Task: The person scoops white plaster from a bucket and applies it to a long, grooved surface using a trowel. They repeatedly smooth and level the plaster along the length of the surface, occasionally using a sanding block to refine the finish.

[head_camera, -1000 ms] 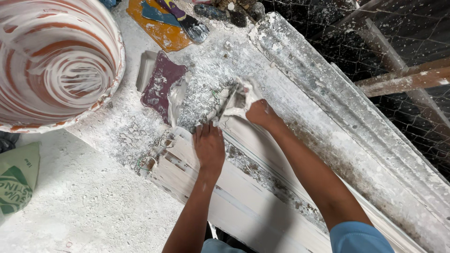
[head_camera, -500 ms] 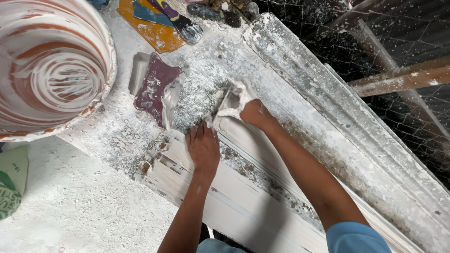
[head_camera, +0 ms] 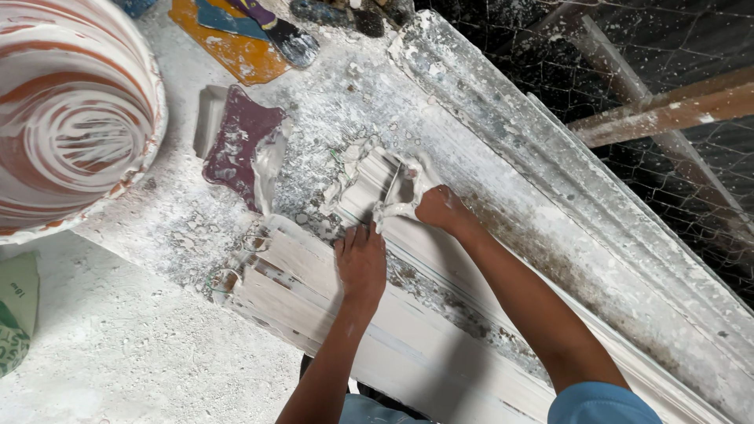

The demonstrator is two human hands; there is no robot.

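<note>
Left hand (head_camera: 361, 263) presses moulding (head_camera: 314, 290); right hand (head_camera: 440, 208) seemingly smears plaster (head_camera: 393, 188).

Plaster-caked bench (head_camera: 181, 228), moulding (head_camera: 408, 345), maybe scraper (head_camera: 239, 145)

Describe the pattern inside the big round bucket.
Orange-red and white swirls in the round bucket; head view.

A white-and-rust swirled bucket (head_camera: 71, 118), a maroon scraper (head_camera: 236, 145), an orange board (head_camera: 236, 51), white plaster moulding (head_camera: 408, 345).
</note>
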